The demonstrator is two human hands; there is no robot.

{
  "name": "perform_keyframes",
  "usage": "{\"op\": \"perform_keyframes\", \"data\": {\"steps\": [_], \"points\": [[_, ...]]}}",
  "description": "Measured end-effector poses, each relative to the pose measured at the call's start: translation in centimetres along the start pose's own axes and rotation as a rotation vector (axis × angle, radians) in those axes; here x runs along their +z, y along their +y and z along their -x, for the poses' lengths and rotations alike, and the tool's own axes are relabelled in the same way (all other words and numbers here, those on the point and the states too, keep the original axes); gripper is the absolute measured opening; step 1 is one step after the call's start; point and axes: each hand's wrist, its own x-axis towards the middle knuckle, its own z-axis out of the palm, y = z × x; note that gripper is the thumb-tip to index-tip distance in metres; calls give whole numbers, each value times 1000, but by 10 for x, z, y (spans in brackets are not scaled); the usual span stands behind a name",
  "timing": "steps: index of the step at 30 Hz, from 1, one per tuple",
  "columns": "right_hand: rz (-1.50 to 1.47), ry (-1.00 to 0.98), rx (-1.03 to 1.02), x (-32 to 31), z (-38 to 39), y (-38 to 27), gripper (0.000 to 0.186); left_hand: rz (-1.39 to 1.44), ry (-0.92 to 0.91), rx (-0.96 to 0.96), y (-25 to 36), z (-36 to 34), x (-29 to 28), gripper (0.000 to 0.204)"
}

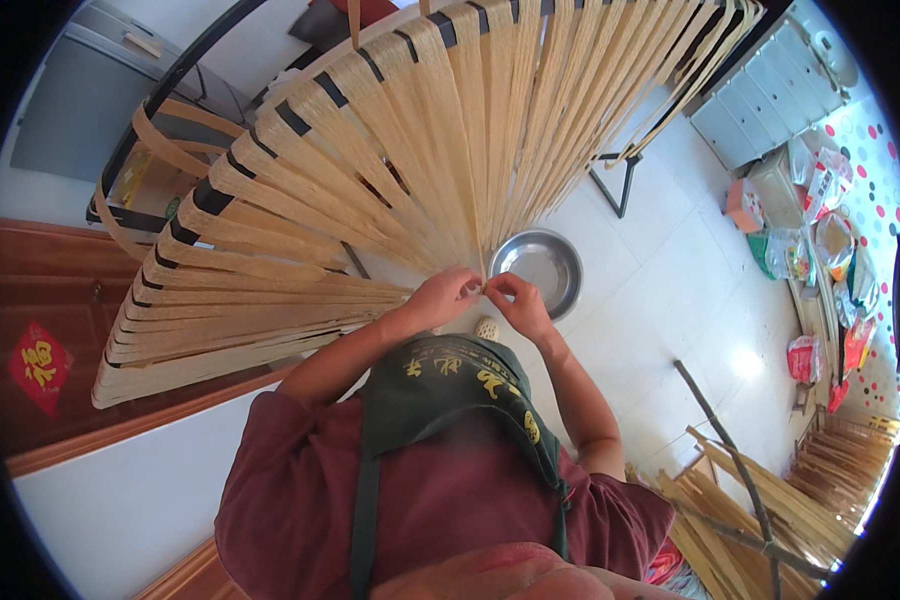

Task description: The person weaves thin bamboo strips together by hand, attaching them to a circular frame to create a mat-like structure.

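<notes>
Many long tan fibre-like strips (430,110) hang over a black frame bar (295,118) and fan toward me, drawing together at my hands. My left hand (448,298) is closed, thumb and fingers pinched at the lower end of a narrow tan strand (484,240). Right beside it, my right hand (518,298) pinches the same strand's end between thumb and fingertips. The fingertips nearly meet, and the exact piece between them is too small to make out. Just beyond my right hand a round metal basin (550,265) stands on the floor.
A dark apron (450,375) covers my lap. Brown wooden doors (50,310) are at left. Along the right wall stand a grey-white cabinet (770,95) and several plastic bags (835,240). Tan slats (730,520) and a dark pole (735,450) lie at lower right, on the tiled floor (660,310).
</notes>
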Motion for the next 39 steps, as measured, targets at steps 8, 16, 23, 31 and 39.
{"op": "perform_keyframes", "data": {"steps": [8, 16, 23, 31, 39], "points": [[369, 107, -483, -42, -44, -95, 25, -181, -117, 238, 197, 76, -154, 19], [600, 582, -814, -52, -106, -269, 31, -474, 203, 361, 318, -7, -320, 16], [635, 592, -728, -39, -122, -283, 45, -235, -206, 244, 228, -151, -337, 29], [398, 503, -554, -42, -127, -307, 55, -185, -521, 219, 214, -188, -341, 57], [793, 566, -852, -69, -135, -329, 27, -288, -422, 337, 247, -173, -370, 34]]}}
